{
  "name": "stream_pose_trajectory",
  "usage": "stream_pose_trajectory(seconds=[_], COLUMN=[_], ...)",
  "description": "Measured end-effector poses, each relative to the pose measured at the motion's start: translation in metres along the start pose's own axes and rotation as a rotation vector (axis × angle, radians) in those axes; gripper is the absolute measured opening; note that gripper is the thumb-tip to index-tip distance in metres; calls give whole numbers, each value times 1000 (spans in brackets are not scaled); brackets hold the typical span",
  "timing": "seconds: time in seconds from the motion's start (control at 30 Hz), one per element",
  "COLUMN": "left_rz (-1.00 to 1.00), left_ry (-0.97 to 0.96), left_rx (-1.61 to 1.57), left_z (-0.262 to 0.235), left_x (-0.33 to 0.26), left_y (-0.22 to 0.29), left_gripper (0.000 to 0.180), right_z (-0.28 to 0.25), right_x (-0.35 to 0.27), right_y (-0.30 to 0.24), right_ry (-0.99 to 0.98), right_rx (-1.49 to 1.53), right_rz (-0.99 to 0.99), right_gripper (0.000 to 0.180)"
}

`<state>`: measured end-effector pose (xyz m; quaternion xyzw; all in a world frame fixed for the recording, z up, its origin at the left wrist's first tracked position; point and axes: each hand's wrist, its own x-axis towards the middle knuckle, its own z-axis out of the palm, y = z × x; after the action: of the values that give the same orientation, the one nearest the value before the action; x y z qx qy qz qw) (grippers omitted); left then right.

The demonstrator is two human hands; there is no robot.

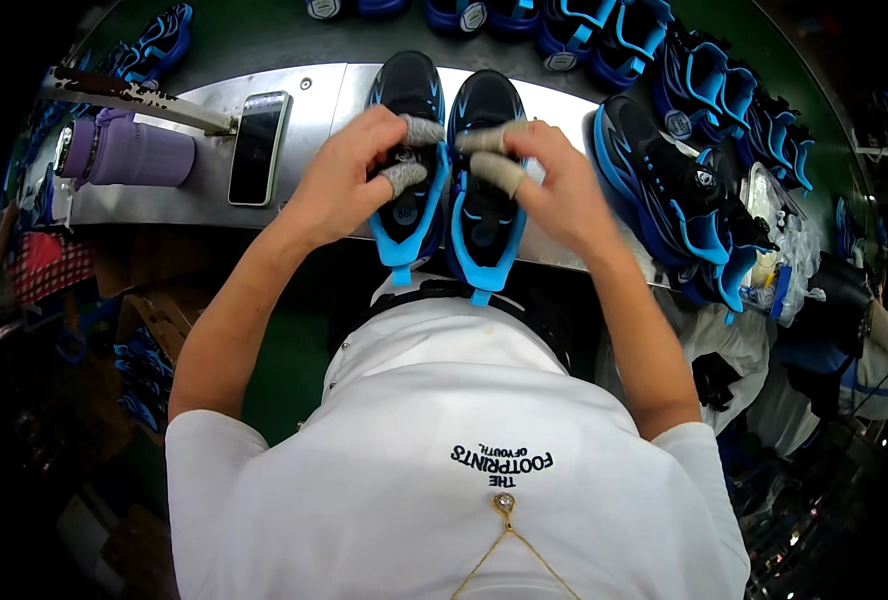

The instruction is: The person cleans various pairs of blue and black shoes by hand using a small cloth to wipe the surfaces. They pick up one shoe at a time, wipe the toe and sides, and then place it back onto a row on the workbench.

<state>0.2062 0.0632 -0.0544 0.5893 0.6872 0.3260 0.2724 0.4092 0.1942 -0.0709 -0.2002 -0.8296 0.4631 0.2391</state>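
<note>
On the metal table [294, 130], from the left, lie a purple bottle [134, 152] on its side and a dark phone [259, 148], both well apart from the work. At centre stand two black-and-blue shoes side by side, heels overhanging the near edge. The left hand [349, 180] pinches the left shoe [409, 160] at its tongue with cloth-capped fingertips; the right hand [554, 185] grips the right shoe [484, 165] likewise, probably to steady both. Further right, a heap of matching shoes [674, 190] blurs into darkness.
</note>
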Motion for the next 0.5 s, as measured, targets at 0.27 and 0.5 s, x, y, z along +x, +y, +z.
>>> stream_pose_trajectory(seconds=[0.27, 0.5], left_rz=[-49, 235], left_ry=[-64, 99], left_rx=[-91, 106], left_z=[-5, -6], left_x=[3, -18], left_y=[-3, 12], left_gripper=[53, 41], right_z=[26, 21], right_x=[84, 77], right_y=[30, 17], right_ry=[-8, -151], right_rx=[-83, 2], right_rz=[-42, 35], right_gripper=[39, 32])
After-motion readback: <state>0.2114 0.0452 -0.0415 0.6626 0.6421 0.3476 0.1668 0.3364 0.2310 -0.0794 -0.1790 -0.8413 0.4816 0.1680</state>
